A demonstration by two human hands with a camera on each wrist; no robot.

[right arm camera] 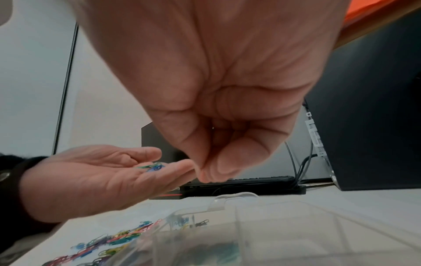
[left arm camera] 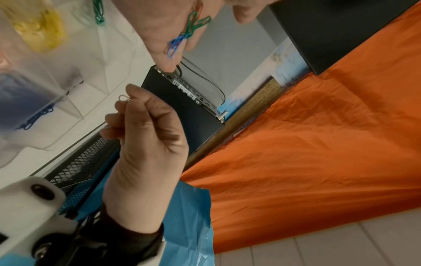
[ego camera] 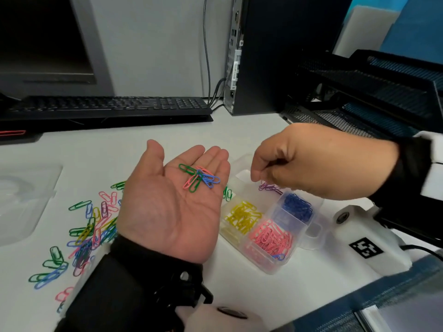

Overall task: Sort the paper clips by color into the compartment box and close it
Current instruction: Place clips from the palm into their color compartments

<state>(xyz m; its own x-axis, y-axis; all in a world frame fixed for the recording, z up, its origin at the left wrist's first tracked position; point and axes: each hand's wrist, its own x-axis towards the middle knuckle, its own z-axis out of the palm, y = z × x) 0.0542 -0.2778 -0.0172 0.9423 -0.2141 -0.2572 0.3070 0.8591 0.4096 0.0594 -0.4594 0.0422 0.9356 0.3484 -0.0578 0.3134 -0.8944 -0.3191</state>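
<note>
Left hand [ego camera: 172, 200] lay flat, palm up, fingers straight, carrying few mixed clips [ego camera: 199, 179]. Right hand [ego camera: 318, 161] curled, pinching one pale clip [left arm camera: 124, 98] above compartment box [ego camera: 309, 238].

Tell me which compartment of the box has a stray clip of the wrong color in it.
The pink compartment, at the near end of the compartment box: one blue clip lies among the pink ones. The yellow and blue compartments look unmixed.

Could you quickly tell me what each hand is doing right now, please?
Left hand: open, palm up, carrying green, pink and blue paper clips.
Right hand: fingers curled over the compartment box; contents cannot be told.
</note>
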